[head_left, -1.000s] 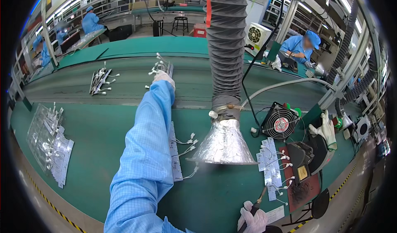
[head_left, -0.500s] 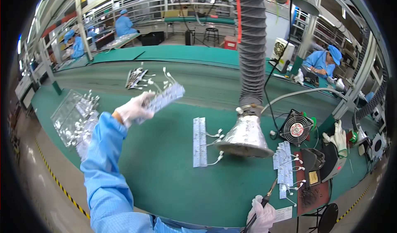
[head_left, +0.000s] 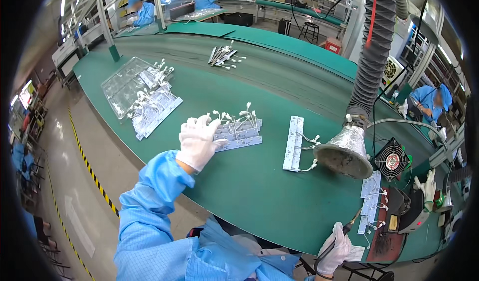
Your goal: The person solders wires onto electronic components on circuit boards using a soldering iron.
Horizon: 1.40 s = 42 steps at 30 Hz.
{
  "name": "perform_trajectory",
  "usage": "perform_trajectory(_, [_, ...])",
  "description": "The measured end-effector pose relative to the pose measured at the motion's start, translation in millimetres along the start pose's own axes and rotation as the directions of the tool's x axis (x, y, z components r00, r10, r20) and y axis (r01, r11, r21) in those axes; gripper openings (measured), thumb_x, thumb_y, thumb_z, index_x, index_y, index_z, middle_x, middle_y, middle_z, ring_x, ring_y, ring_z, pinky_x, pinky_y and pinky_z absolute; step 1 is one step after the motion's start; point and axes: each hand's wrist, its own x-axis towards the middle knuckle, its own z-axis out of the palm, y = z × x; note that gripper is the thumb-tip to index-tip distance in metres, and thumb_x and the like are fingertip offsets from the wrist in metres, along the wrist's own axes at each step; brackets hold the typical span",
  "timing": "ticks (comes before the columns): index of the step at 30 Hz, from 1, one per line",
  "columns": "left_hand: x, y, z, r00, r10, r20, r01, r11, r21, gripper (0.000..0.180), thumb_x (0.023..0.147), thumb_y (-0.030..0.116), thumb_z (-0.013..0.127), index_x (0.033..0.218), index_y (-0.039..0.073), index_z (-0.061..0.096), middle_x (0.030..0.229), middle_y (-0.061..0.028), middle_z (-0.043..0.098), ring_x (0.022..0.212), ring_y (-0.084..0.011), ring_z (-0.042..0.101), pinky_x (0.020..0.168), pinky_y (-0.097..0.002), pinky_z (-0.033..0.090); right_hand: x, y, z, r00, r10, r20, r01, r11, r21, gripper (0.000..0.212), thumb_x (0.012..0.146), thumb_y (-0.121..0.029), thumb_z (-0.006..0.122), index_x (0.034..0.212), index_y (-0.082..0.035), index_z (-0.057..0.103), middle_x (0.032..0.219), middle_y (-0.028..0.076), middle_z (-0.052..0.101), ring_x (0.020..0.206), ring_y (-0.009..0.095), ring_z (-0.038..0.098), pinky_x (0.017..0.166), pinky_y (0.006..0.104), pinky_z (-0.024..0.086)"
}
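Note:
My left hand, in a white glove, grips the left end of several pale LED circuit board strips low over the green mat, or resting on it. White wires with small connectors rise from the strips. At the lower right my gloved right hand is closed round a soldering iron, its tip pointing up and right toward a group of wired board strips. Another pair of wired board strips lies in mid-table, left of the metal fume hood.
A clear plastic tray and piled wired boards lie at left. More strips sit farther back. At right stand a small fan, a soldering station and a sponge. A ribbed duct hangs down. Co-workers sit beyond.
My left hand has brought the held board strips down toward the mat, in front of the piled boards. The view has swung left. The right hand keeps the soldering iron.

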Motion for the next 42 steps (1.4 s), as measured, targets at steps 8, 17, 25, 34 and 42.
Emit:
perform_trajectory(8, [33.9, 33.9, 1.9, 0.878, -0.233, 0.419, 0.259, 0.966, -0.007, 0.083, 0.07, 0.053, 0.075, 0.132, 0.007, 0.044, 0.119, -0.0198, 0.056, 0.103, -0.0341, 0.062, 0.082, -0.0404, 0.053, -9.7, 5.8, 0.0, 0.999, 0.051, 0.009, -0.051, 0.999, 0.015, 0.031, 0.083, 0.002, 0.063, 0.114, -0.006, 0.061, 0.101, 0.009, 0.069, 0.087, 0.029, 0.066, 0.083, 0.0406, 0.049])
perform_trajectory(17, [56.2, -30.7, 37.6, 0.798, 0.247, 0.549, -0.15, 0.965, -0.215, 0.08, 0.059, 0.021, 0.085, 0.131, 0.018, 0.05, 0.139, -0.0186, 0.04, 0.115, -0.0367, 0.054, 0.094, -0.0431, 0.049, -2.6, 0.2, 0.5, 0.998, 0.066, -0.017, -0.065, 0.996, 0.064, 0.033, 0.081, 0.004, 0.065, 0.112, -0.007, 0.061, 0.099, 0.009, 0.069, 0.089, 0.029, 0.066, 0.081, 0.04, 0.05])
perform_trajectory(25, [7.1, -0.3, 6.1, 0.994, -0.077, 0.083, 0.092, 0.977, -0.194, 0.06, 0.073, -0.004, 0.062, 0.125, 0.025, 0.056, 0.136, -0.0167, 0.045, 0.101, -0.0361, 0.06, 0.082, -0.0417, 0.053, 4.0, 5.2, 0.1, 0.998, -0.045, -0.038, 0.046, 0.999, 0.005, 0.039, 0.076, 0.013, 0.06, 0.111, -0.004, 0.057, 0.09, 0.017, 0.067, 0.071, 0.034, 0.065, 0.061, 0.0412, 0.051])
perform_trajectory(34, [-2.0, 38.7, 17.2, 0.976, -0.005, 0.217, 0.057, 0.971, -0.233, 0.091, 0.065, 0.052, 0.079, 0.14, 0.019, 0.041, 0.137, -0.024, 0.037, 0.121, -0.0456, 0.041, 0.099, -0.0511, 0.04, -4.2, 3.9, 3.0, 1.0, 0.029, 0.01, -0.029, 1.0, 0.006, 0.036, 0.081, 0.005, 0.064, 0.114, -0.007, 0.058, 0.099, 0.012, 0.069, 0.081, 0.033, 0.066, 0.076, 0.0419, 0.05])
perform_trajectory(42, [8.8, 63.5, 33.9, 0.96, 0.026, 0.28, 0.03, 0.981, -0.191, 0.063, 0.066, 0.054, 0.076, 0.113, 0.015, 0.061, 0.135, -0.0208, 0.036, 0.118, -0.0466, 0.038, 0.089, -0.0536, 0.043, -2.8, 6.0, 0.8, 0.999, 0.035, -0.005, -0.035, 0.999, 0.011, 0.035, 0.081, 0.006, 0.065, 0.113, -0.007, 0.06, 0.101, 0.012, 0.069, 0.085, 0.031, 0.067, 0.077, 0.0405, 0.05])
